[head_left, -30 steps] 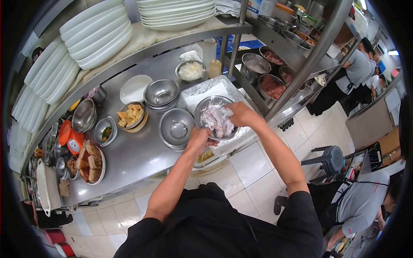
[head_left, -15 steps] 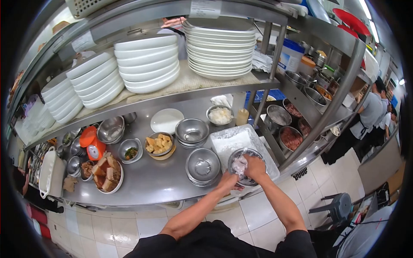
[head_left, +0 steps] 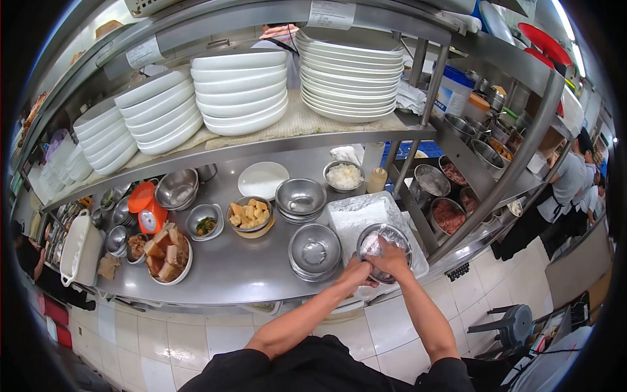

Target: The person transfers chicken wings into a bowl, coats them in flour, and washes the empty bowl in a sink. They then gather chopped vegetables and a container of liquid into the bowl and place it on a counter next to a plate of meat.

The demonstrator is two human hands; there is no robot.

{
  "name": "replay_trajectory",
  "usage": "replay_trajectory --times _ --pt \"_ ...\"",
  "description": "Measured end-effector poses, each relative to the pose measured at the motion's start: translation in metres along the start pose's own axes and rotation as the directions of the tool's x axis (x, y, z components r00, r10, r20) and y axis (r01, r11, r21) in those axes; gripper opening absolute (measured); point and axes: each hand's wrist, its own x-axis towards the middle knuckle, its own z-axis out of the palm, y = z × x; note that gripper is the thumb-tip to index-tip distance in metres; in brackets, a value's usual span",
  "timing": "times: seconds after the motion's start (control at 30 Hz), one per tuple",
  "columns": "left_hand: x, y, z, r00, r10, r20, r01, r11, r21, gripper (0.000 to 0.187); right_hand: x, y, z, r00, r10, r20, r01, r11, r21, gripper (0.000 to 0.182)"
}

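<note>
The left hand (head_left: 356,274) grips the near rim of a steel bowl (head_left: 402,238) at the near end of a pale tray (head_left: 420,260); the right hand (head_left: 390,257) reaches inside to white-coated food (head_left: 371,245), its finger closure impossible to tell. Open counter (head_left: 232,277) stretches from the stacked bowls (head_left: 315,250) leftward along the front edge.

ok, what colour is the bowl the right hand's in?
The bowl is silver-grey, best in the head view.

Single head-worn camera, wide fisheye, pointed forward and down. Counter (head_left: 228,273) and shelf (head_left: 274,144) are viewed from above at close range.
</note>
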Motion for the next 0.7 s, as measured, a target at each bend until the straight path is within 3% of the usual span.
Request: replay_trajectory --times 0.27,0.5,0.57,0.6,0.7 --pt "-0.003 -0.007 0.005 0.998 -0.005 -0.055 0.005 1.000 -0.003 0.045 -0.011 -0.007 -0.014 0.994 -0.093 -0.051 0.085 0.985 -0.148 0.066" --pt "-0.030 0.014 0.002 0.999 -0.017 -0.049 0.009 0.989 -0.149 0.033 -0.029 -0.027 -0.046 0.968 -0.197 -0.158 0.160 0.963 -0.217 0.057" --pt "-0.048 0.027 -0.008 0.998 0.040 -0.042 -0.047 0.986 -0.161 0.031 -0.041 -0.054 -0.057 0.960 -0.201 -0.198 0.203 0.979 -0.008 0.061" --pt "-0.059 0.033 -0.016 0.993 0.058 -0.099 -0.076 0.978 -0.193 0.031 -0.044 -0.068 -0.066 0.961 -0.240 -0.135 0.250 0.966 0.063 0.063" --pt "-0.103 0.047 -0.043 0.982 0.058 -0.178 -0.093 0.977 -0.192 0.028 -0.032 -0.087 -0.045 0.858 -0.417 -0.299 0.506 0.787 0.353 0.065"
